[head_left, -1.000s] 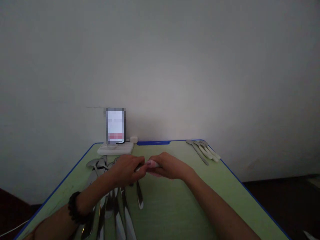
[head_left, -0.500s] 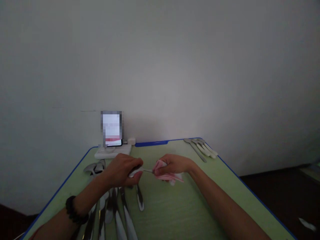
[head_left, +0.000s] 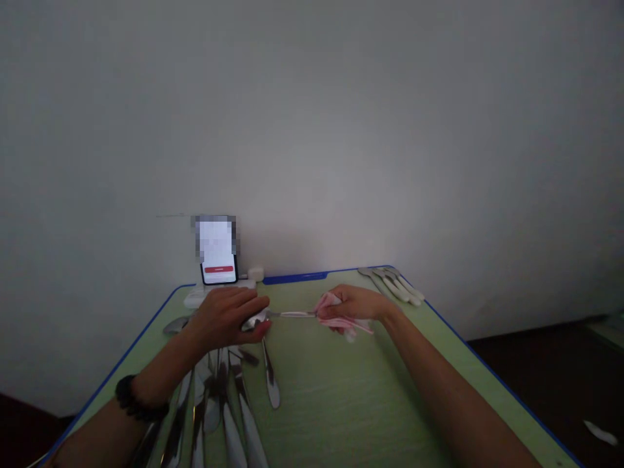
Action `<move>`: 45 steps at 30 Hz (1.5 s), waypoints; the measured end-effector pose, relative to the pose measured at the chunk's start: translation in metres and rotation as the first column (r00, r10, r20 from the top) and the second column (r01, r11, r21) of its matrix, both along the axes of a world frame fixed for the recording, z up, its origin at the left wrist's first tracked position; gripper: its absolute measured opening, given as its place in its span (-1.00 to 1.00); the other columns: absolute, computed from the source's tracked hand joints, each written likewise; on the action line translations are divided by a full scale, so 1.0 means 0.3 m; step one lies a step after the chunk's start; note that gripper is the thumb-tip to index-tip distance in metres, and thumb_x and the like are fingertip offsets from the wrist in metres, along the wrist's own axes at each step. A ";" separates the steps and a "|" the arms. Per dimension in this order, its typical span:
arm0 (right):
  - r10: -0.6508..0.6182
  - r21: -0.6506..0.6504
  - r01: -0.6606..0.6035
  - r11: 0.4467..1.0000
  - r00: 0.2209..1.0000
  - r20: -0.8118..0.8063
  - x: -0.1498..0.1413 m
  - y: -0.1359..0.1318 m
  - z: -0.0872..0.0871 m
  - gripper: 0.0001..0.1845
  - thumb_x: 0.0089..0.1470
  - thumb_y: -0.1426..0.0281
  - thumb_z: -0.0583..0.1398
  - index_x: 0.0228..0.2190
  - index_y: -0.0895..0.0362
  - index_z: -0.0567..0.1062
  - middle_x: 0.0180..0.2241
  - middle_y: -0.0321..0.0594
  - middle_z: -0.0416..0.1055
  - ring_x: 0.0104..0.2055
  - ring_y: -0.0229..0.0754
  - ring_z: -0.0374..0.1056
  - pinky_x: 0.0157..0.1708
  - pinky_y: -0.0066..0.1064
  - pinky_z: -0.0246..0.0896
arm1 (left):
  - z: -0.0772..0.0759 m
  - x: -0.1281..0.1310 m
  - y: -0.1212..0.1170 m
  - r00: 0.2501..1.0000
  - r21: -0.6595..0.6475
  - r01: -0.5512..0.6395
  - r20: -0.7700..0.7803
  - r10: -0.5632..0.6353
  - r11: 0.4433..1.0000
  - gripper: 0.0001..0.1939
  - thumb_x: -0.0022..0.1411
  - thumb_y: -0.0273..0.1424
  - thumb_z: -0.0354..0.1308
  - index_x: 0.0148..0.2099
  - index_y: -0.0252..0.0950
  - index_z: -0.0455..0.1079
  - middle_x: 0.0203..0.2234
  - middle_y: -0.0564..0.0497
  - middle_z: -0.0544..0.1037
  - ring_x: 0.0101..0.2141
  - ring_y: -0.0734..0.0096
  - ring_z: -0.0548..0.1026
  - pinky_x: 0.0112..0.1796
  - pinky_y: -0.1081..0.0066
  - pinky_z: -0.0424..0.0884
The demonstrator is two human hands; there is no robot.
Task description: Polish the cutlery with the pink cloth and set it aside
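Stretched level between my two hands is a metal spoon (head_left: 292,314). My left hand (head_left: 228,317) is closed around its bowl end, with part of the shiny bowl showing between thumb and fingers. A pink and white cloth (head_left: 344,320) is bunched in my right hand (head_left: 355,303), which pinches it around the other end of the spoon, so that end is hidden. Below my left hand lie several pieces of metal cutlery (head_left: 246,413), handles toward me; my hand and forearm cover some of their far ends.
A lit phone (head_left: 218,250) leans upright on a white stand (head_left: 194,299) at the back left, beside a white plug (head_left: 255,273). Several spoons (head_left: 397,286), some with pale handles, lie at the back right. The green table (head_left: 341,396) has a blue edge and meets a wall.
Both hands have risen slightly and moved apart, the right one with the cloth shifting right along the spoon. More of the spoon's handle now shows between them.
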State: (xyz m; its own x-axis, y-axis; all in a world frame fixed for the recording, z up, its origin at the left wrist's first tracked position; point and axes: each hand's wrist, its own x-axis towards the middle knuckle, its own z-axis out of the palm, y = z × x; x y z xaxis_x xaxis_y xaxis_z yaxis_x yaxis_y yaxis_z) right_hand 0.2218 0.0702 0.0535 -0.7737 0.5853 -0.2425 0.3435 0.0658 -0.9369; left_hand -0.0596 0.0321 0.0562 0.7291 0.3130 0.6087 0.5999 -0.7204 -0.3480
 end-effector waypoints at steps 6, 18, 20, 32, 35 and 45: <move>0.005 -0.044 -0.005 0.999 1.000 -0.007 -0.059 -0.043 0.033 -0.60 -0.10 0.11 0.19 -0.44 0.23 0.44 -0.65 -0.34 0.37 -0.66 -0.39 0.26 -0.66 -0.60 0.12 | -0.004 0.037 -0.025 0.999 0.056 0.034 0.014 -0.035 0.998 -0.87 0.16 -0.33 -0.01 -0.36 -0.26 0.29 -0.62 0.11 0.37 -0.62 0.52 0.31 -0.57 0.48 0.12; -0.008 0.163 0.002 0.987 0.999 0.040 -0.127 -0.059 -0.007 -0.56 -0.08 0.04 0.14 -0.50 0.21 0.41 -0.62 -0.35 0.35 -0.64 -0.39 0.23 -0.64 -0.58 0.12 | -0.008 0.023 -0.009 0.988 -0.033 -0.052 -0.144 0.047 0.998 -0.78 0.19 -0.29 -0.05 -0.43 -0.26 0.30 -0.63 0.09 0.36 -0.58 0.47 0.32 -0.55 0.45 0.12; -0.052 0.178 0.043 0.983 0.998 0.045 -0.074 -0.041 -0.005 -0.56 -0.08 0.04 0.15 -0.50 0.22 0.41 -0.63 -0.35 0.33 -0.65 -0.40 0.21 -0.65 -0.59 0.10 | 0.010 -0.008 0.000 0.989 -0.040 -0.094 -0.117 0.088 0.995 -0.78 0.19 -0.30 -0.06 -0.42 -0.26 0.31 -0.63 0.09 0.37 -0.59 0.48 0.32 -0.55 0.46 0.11; -0.264 0.486 0.190 0.853 0.961 0.087 0.007 0.000 0.080 -0.54 -0.03 0.05 0.10 -0.40 0.22 0.47 -0.49 -0.25 0.42 -0.48 -0.29 0.29 -0.45 -0.48 0.18 | 0.043 -0.061 0.014 0.990 -0.183 -0.127 0.039 0.136 0.975 -0.74 0.21 -0.34 -0.08 -0.44 -0.28 0.36 -0.67 0.08 0.43 -0.65 0.50 0.34 -0.56 0.50 0.10; -0.324 0.616 0.198 0.762 0.941 0.097 -0.002 0.000 0.091 -0.55 0.00 0.07 0.08 -0.36 0.21 0.48 -0.43 -0.21 0.45 -0.40 -0.22 0.31 -0.37 -0.42 0.18 | 0.040 -0.041 0.011 0.968 -0.341 -0.230 0.014 0.250 0.911 -0.66 0.25 -0.31 -0.13 -0.46 -0.27 0.37 -0.70 0.09 0.41 -0.67 0.51 0.32 -0.57 0.50 0.04; -0.126 0.659 -0.016 0.752 0.978 0.167 -0.128 -0.064 0.077 -0.68 0.06 0.21 0.08 -0.25 0.15 0.47 -0.28 -0.18 0.46 -0.26 -0.20 0.33 -0.25 -0.41 0.17 | -0.002 0.082 -0.030 0.917 -0.585 -0.341 -0.033 0.398 0.736 -0.56 0.27 -0.22 -0.20 -0.53 -0.25 0.33 -0.76 0.10 0.31 -0.68 0.47 0.28 -0.56 0.48 -0.05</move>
